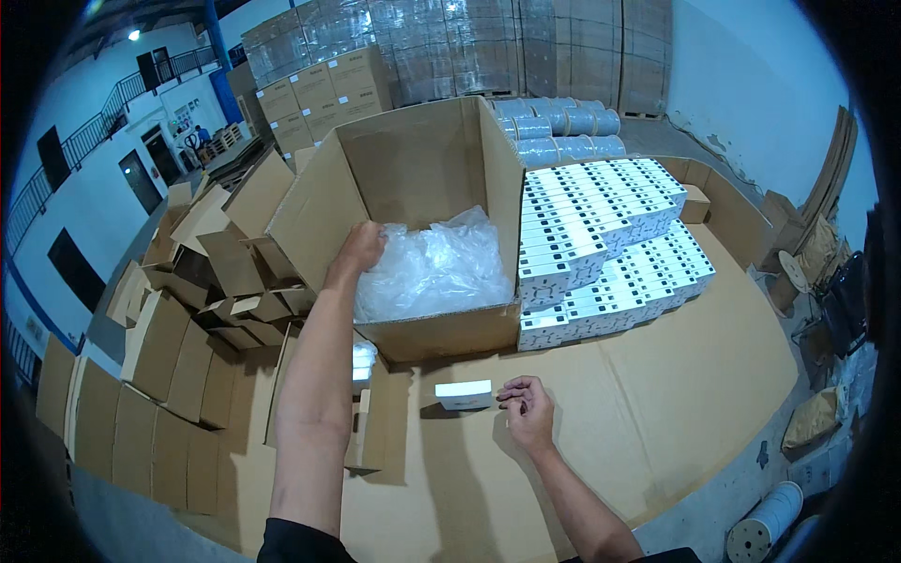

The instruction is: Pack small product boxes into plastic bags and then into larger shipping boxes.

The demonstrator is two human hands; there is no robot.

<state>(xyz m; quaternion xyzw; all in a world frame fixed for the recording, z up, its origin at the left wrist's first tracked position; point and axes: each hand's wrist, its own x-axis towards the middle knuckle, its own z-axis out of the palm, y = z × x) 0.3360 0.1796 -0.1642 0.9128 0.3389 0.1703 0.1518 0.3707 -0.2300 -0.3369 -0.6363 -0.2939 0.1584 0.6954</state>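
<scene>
My left hand (362, 248) reaches into a large open cardboard box (427, 340), its fingers closed at the left edge of a heap of clear plastic bags (436, 266). Over the cardboard-covered table (601, 441), my right hand (529, 411) is held with bent fingers, slightly apart, just right of a small white box (463, 394). A narrow gap shows between the fingertips and that box. Partly hidden behind my left forearm is a smaller open carton (377, 427) with white items inside.
Stacked white boxes (610, 253) stand right of the large carton. Several empty brown cartons (169, 366) crowd the left side. Behind are spools wrapped in film (563, 131) and piled sealed cartons (328, 84). A spool (765, 525) lies on the floor at lower right.
</scene>
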